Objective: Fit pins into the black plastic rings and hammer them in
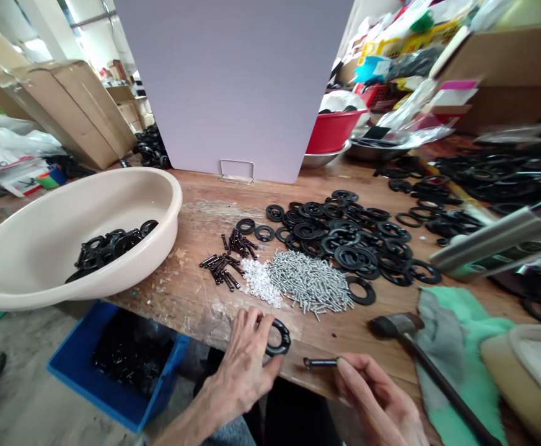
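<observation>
Two hands at the near edge of the bench [196,214]. The left hand [245,365] curls, fingers clamped on one black ring [278,337]; the right hand [372,396] pinches one black bolt [320,363], just right of the ring. One mallet [398,325] lies right, one basin [65,241] left, many loose rings [339,241] far

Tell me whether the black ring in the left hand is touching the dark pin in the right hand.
Apart. The head view shows the black ring, gripped by the left hand, with a visible gap before the end of the dark pin held by the right hand.
</observation>
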`<control>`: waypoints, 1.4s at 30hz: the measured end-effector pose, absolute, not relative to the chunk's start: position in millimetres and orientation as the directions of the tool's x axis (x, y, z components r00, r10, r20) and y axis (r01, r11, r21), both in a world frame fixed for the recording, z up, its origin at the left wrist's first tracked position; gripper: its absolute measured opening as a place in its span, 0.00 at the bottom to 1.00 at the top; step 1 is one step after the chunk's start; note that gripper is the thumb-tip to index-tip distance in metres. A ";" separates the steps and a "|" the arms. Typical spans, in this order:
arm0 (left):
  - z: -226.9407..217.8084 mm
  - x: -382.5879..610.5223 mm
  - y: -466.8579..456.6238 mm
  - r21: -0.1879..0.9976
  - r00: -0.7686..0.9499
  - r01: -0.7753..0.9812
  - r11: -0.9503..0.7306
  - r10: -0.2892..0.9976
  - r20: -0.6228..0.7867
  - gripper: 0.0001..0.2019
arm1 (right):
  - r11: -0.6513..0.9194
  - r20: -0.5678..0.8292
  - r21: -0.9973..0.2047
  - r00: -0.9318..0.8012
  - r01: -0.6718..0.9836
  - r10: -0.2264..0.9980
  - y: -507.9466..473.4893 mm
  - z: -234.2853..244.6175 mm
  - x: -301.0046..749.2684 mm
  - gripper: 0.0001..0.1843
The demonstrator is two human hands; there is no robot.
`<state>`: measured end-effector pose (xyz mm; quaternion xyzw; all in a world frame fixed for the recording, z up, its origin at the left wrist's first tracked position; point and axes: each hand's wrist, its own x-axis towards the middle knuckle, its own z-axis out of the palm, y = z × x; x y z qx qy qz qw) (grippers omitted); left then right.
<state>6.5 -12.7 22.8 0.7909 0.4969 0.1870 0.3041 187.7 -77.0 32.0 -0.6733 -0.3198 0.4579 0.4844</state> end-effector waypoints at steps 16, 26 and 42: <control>44.5 2.8 -7.5 0.862 0.494 0.435 -0.262 0.869 0.015 0.22 | -0.187 -0.176 -0.982 0.333 0.001 0.926 -39.5 29.2 165.3 0.22; 45.1 -1.1 -3.1 0.893 0.453 0.421 -0.161 0.890 -0.053 0.05 | -0.209 -0.204 -0.974 0.061 0.088 0.977 -35.4 42.7 167.0 0.21; 24.3 -2.2 6.5 0.748 0.558 0.506 -0.429 0.824 0.095 0.06 | 0.340 0.284 -0.676 -0.194 0.654 0.939 -33.9 8.2 186.4 0.11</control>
